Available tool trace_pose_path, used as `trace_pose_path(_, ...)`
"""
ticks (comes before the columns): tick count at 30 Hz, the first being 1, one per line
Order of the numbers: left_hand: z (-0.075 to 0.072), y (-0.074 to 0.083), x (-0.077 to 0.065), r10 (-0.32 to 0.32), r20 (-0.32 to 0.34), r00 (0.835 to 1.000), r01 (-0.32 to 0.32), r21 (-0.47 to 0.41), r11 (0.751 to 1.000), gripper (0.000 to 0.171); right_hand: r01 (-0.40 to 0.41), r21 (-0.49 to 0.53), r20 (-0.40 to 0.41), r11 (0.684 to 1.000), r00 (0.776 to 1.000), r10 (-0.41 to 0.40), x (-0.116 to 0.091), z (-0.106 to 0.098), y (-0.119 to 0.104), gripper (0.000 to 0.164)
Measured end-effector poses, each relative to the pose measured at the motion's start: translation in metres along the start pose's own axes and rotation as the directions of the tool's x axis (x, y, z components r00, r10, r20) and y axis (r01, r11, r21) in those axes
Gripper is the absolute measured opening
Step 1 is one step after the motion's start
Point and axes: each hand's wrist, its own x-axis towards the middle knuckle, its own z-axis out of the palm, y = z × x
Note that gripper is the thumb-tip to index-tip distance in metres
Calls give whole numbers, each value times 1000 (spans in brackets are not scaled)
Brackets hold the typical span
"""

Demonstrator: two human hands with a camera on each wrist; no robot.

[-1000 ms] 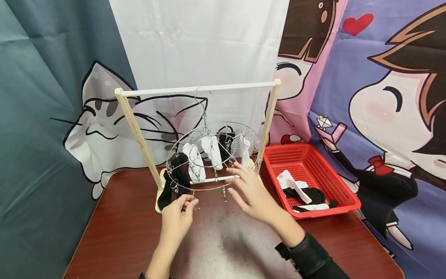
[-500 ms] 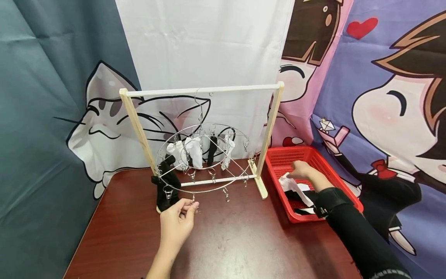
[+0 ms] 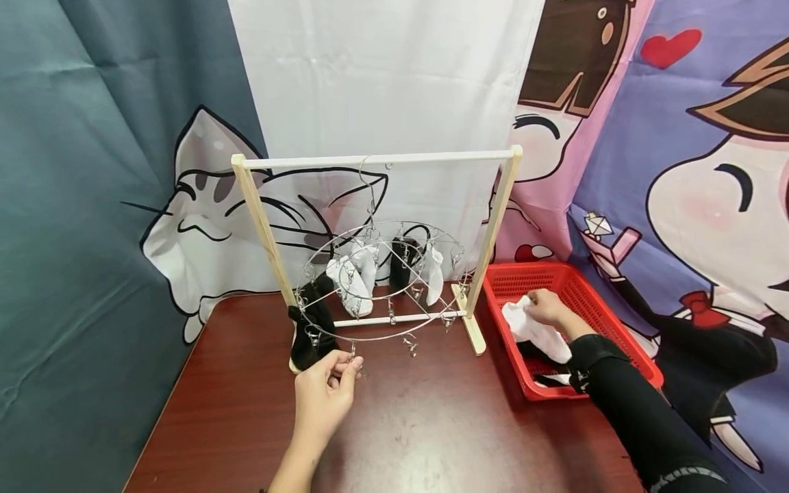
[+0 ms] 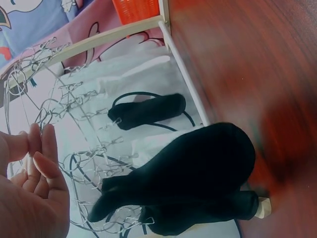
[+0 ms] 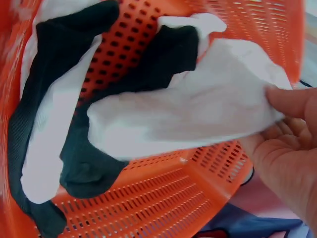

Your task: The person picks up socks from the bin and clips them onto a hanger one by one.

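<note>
My right hand (image 3: 548, 308) pinches a white sock (image 5: 193, 106) by its end, over the red basket (image 3: 616, 342). In the right wrist view the sock stretches out from thumb and fingers above other socks. My left hand (image 3: 324, 392) pinches a metal clip (image 3: 353, 350) at the near rim of the round wire hanger (image 3: 370, 339). Black socks (image 4: 193, 163) hang at the hanger's left side. Farther back hang white socks (image 3: 351, 284), a black sock (image 3: 403, 263) and another white sock (image 3: 434, 275).
The hanger hooks over the white top bar (image 3: 382, 159) of a wooden stand. Black socks (image 5: 89, 168) and a white sock (image 5: 54, 134) lie in the basket. Unused clips (image 3: 411, 344) dangle from the hanger's rim. A printed curtain (image 3: 394, 82) backs the brown table (image 3: 234, 411).
My right hand has gone from beside the hanger to the basket and lifted a white sock by its end. My left hand keeps its pinch at the near rim; the hanger has swung slightly.
</note>
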Motion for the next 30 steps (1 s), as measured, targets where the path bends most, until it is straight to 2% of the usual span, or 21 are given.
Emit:
trace_pose_path(2,-1,2,1,-16,-3,1000,16,-17,1000,15,69,-3,-117,998,991,-69,-2,-4,-7,17)
trace_pose_path(3,-1,3,1,-30,-3,1000,30,-31,999,15,105,1,-176,994,979,-103,-3,-5,-14,14)
trace_pose_path(5,-1,4,1,-66,-1,998,65,-69,995,13,196,4,-286,981,940,-187,-10,-7,-30,11)
trace_pose_path(6,-1,5,1,-84,-1,996,83,-92,992,12,252,-1,-332,968,913,-238,-15,-6,-40,8)
trace_pose_path(8,-1,7,1,-113,-4,994,111,-134,985,10,348,25,-356,937,879,-317,-30,0,-63,5)
trace_pose_path(10,-1,8,2,-132,-3,991,130,-178,976,9,431,86,-343,898,859,-379,-48,13,-87,5)
trace_pose_path(12,1,10,4,-141,3,990,138,-218,966,8,476,167,-305,864,858,-414,-67,33,-111,9)
trace_pose_path(14,2,11,6,-160,27,987,161,-264,951,8,487,244,-277,839,864,-421,-83,57,-135,8)
trace_pose_path(18,4,15,6,-195,68,978,207,-332,920,8,460,383,-249,801,886,-390,-101,105,-179,6)
trace_pose_path(21,7,18,4,-206,85,975,222,-356,908,9,450,513,-255,731,893,-371,-105,130,-206,6)
trace_pose_path(25,11,19,1,-192,92,977,213,-366,906,9,453,643,-280,618,890,-360,-105,147,-226,7)
trace_pose_path(27,12,20,1,-191,90,977,211,-375,903,9,451,676,-286,582,889,-357,-106,149,-230,7)
trace_pose_path(30,13,21,0,-200,89,976,219,-382,898,9,438,701,-279,562,895,-350,-108,149,-231,6)
